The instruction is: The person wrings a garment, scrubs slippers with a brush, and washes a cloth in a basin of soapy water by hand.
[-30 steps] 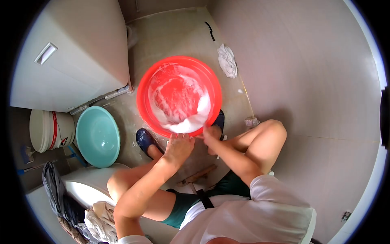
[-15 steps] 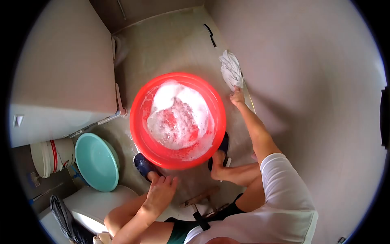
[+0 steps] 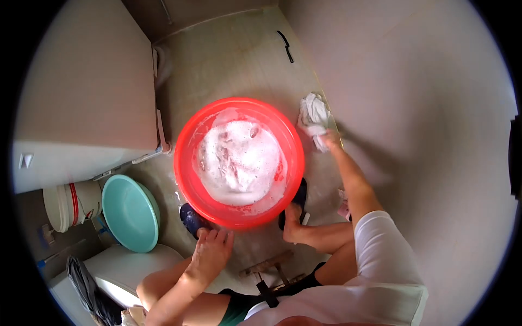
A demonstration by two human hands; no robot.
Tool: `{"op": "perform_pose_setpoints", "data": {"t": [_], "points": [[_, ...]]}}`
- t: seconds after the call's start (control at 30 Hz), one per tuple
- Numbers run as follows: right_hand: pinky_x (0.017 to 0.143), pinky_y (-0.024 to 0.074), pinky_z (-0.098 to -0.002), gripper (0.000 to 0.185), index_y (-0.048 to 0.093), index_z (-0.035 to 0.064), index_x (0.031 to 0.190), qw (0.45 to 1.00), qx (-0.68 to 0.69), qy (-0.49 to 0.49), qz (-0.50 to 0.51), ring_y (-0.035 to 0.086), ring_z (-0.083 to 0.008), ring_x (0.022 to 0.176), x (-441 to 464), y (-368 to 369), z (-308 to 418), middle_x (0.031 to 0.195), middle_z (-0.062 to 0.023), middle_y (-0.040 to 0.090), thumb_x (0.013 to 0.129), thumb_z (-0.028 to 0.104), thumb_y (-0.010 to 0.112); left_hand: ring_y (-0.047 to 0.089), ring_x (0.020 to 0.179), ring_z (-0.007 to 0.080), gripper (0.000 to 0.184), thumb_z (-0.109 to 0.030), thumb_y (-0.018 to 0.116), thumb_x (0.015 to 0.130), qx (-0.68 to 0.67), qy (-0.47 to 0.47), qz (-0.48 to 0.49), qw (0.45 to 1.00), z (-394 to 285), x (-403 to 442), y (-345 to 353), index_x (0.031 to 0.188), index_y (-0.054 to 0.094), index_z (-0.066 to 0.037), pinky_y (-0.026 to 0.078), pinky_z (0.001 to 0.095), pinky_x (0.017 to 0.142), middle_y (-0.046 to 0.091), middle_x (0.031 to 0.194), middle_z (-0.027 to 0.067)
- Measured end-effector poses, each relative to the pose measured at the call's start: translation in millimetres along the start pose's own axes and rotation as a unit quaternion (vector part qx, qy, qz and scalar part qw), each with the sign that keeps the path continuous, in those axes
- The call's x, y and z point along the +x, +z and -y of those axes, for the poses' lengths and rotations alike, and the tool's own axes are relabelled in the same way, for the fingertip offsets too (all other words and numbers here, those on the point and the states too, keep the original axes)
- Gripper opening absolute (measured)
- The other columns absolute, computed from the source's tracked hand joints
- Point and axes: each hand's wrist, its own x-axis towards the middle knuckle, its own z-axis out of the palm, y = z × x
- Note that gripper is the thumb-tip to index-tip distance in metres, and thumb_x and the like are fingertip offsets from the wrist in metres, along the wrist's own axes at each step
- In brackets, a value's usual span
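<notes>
My right hand [image 3: 330,139] is closed on the lower end of a crumpled white cloth [image 3: 313,114], at floor level beside the right wall. A large red basin [image 3: 185,179] with soapy water and white foam [image 3: 239,157] stands between my feet. My left hand [image 3: 211,252] hovers in front of the basin's near rim, close to the left dark blue slipper [image 3: 193,220]. Its fingers are loosely bent and slightly apart, with nothing visible in them.
To the left are a teal basin [image 3: 129,214] and a white bucket [image 3: 64,206] with a red stripe. A black strip-like object [image 3: 285,46] lies on the far floor. Something pink [image 3: 343,211] is partly hidden by my right arm. Walls stand at right and left.
My right hand has drawn the white cloth back towards me along the wall. The foam has shifted across the water in the red basin. My left hand has barely moved.
</notes>
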Motion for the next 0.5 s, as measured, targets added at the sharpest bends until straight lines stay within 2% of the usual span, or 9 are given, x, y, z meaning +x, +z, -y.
{"op": "perform_pose_setpoints", "data": {"t": [0.07,0.13,0.2,0.23,0.3,0.37,0.4,0.47,0.5], "points": [[0.087,0.0479,-0.0341,0.042,0.060,0.0055,0.110,0.973,0.220,0.003,0.072,0.059,-0.0219,0.103,23.9,-42.5,10.9,0.106,-0.0119,0.064,0.078,0.033,0.065,0.054,0.092,0.0210,0.035,-0.015,0.053,0.078,0.009,0.001,-0.027,1.000,-4.7,-6.2,-3.1,0.112,0.058,-0.007,0.043,0.0370,0.078,0.056,0.095,0.0071],[0.087,0.0479,-0.0369,0.039,0.060,0.0055,0.111,0.879,0.443,-0.052,0.169,0.062,-0.0201,0.096,-34.5,-115.5,71.7,0.103,-0.0090,0.064,0.084,0.034,0.060,0.054,0.094,0.0211,0.035,-0.015,0.053,0.078,0.016,0.007,-0.048,0.999,-10.5,-13.3,-5.5,0.112,0.058,-0.007,0.043,0.0374,0.080,0.057,0.096,0.0074],[0.087,0.0475,-0.0403,0.035,0.060,0.0056,0.110,0.801,0.560,-0.048,0.207,0.063,-0.0221,0.093,-91.7,-167.2,122.1,0.100,-0.0085,0.065,0.087,0.033,0.058,0.054,0.096,0.0217,0.036,-0.015,0.053,0.078,0.027,0.014,-0.066,0.997,-14.3,-17.8,-6.6,0.113,0.058,-0.007,0.044,0.0377,0.082,0.058,0.097,0.0078],[0.086,0.0477,-0.0409,0.040,0.058,0.0041,0.109,0.771,0.602,-0.013,0.206,0.063,-0.0235,0.089,-125.3,-185.5,148.5,0.090,-0.0087,0.067,0.089,0.038,0.054,0.055,0.097,0.0224,0.034,-0.015,0.053,0.079,0.038,0.022,-0.097,0.994,-15.5,-18.5,-3.4,0.112,0.058,-0.007,0.044,0.0379,0.082,0.058,0.098,0.0080],[0.085,0.0475,-0.0403,0.044,0.058,0.0029,0.108,0.716,0.629,-0.085,0.291,0.062,-0.0243,0.086,-152.7,-196.5,163.4,0.083,-0.0103,0.066,0.090,0.042,0.051,0.055,0.099,0.0237,0.031,-0.016,0.054,0.079,0.066,0.038,-0.156,0.985,-14.8,-20.4,2.4,0.109,0.058,-0.007,0.045,0.0381,0.084,0.058,0.098,0.0083],[0.080,0.0488,-0.0396,0.050,0.059,0.0017,0.102,0.675,0.600,-0.200,0.381,0.061,-0.0251,0.077,-178.7,-194.8,174.7,0.071,-0.0123,0.063,0.091,0.049,0.045,0.055,0.101,0.0247,0.038,-0.018,0.058,0.078,0.012,0.006,-0.083,0.996,-20.0,-20.0,-5.5,0.114,0.055,-0.005,0.044,0.0377,0.086,0.057,0.104,0.0101],[0.079,0.0488,-0.0398,0.051,0.059,0.0016,0.100,0.681,0.592,-0.208,0.376,0.061,-0.0248,0.076,-194.7,-188.2,186.6,0.070,-0.0124,0.063,0.090,0.050,0.046,0.055,0.102,0.0252,0.042,-0.019,0.060,0.077,-0.017,-0.009,-0.045,0.999,-22.9,-19.5,-9.3,0.116,0.054,-0.003,0.044,0.0375,0.087,0.057,0.107,0.0109],[0.075,0.0504,-0.0398,0.047,0.059,0.0013,0.099,0.648,0.591,-0.156,0.454,0.060,-0.0224,0.077,-186.9,-162.1,182.5,0.081,-0.0086,0.064,0.088,0.046,0.053,0.054,0.103,0.0263,0.038,-0.017,0.058,0.078,-0.011,-0.013,-0.042,0.999,-26.0,-17.1,-5.3,0.114,0.054,-0.003,0.044,0.0392,0.088,0.057,0.107,0.0127],[0.077,0.0502,-0.0381,0.048,0.057,0.0021,0.105,0.690,0.570,-0.131,0.427,0.061,-0.0217,0.080,-194.6,-145.8,187.2,0.083,-0.0088,0.064,0.088,0.047,0.053,0.054,0.104,0.0269,0.036,-0.016,0.057,0.079,-0.009,-0.013,-0.039,0.999,-27.5,-14.6,-0.6,0.113,0.054,-0.003,0.044,0.0400,0.089,0.056,0.108,0.0136]]}}
